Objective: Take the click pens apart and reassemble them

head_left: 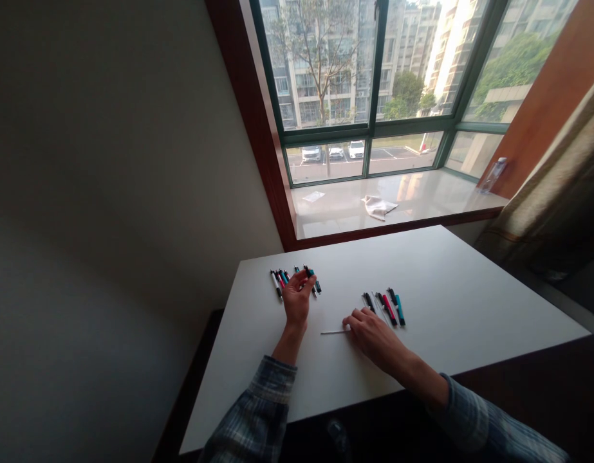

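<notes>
White, smooth-topped table (422, 270), one, below a window with a pale, glossy sill (335, 222); on the sill, one crumpled white cloth (380, 208). Laid out on the table, as viewed from where I stand:

Left lot: a row of slim pens, among them a white-and-black pen (276, 285) and a red-and-black pen (280, 280), with teal colouring on others. Partly hidden by a hand; no full count possible.

Left hand (297, 299), bare, at the near side of that row: thumb and fingers grasping a small dark, teal-tinged pen piece (309, 273). Whole pen or part, I cannot tell.

Right hand (369, 331), bare, low over the table: fingers curled at one end of a thin white rod (333, 332). Pinched or merely touched, I cannot tell.

Right lot, just beyond the right hand: black pieces, slim pale rods, a red-and-black barrel (388, 310) and a teal-and-black barrel (399, 310).

Condition, in my judgement: partway. Left lot appears to be mostly complete pens; right lot appears to be separate parts, these and the thin rod remaining outside the row.
</notes>
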Tool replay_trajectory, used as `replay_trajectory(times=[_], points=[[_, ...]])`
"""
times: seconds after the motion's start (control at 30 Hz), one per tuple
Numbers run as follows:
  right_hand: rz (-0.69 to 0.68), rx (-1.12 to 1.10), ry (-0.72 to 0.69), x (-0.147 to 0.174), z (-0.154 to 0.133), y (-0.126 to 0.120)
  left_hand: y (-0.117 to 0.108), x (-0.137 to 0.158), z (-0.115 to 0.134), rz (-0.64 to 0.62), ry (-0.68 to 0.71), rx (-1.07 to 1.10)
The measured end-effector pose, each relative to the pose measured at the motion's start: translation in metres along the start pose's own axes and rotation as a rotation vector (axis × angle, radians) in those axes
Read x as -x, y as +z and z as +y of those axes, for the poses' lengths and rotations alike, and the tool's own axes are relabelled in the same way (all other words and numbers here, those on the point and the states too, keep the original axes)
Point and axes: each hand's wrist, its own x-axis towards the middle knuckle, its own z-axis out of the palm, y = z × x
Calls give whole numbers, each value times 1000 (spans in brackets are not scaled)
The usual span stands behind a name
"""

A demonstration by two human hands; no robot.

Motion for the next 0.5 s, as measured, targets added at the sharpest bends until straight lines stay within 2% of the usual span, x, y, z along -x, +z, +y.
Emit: replay_trajectory(times=[0.27, 0.33, 0.5], points=[[18, -81, -16, -8, 3, -5, 2, 2, 1, -18, -33, -23], [49, -216, 11, -11, 10, -10, 2, 4, 3, -44, -40, -67], [200, -742, 89, -32, 36, -34, 3, 12, 9, -183, -35, -216]])
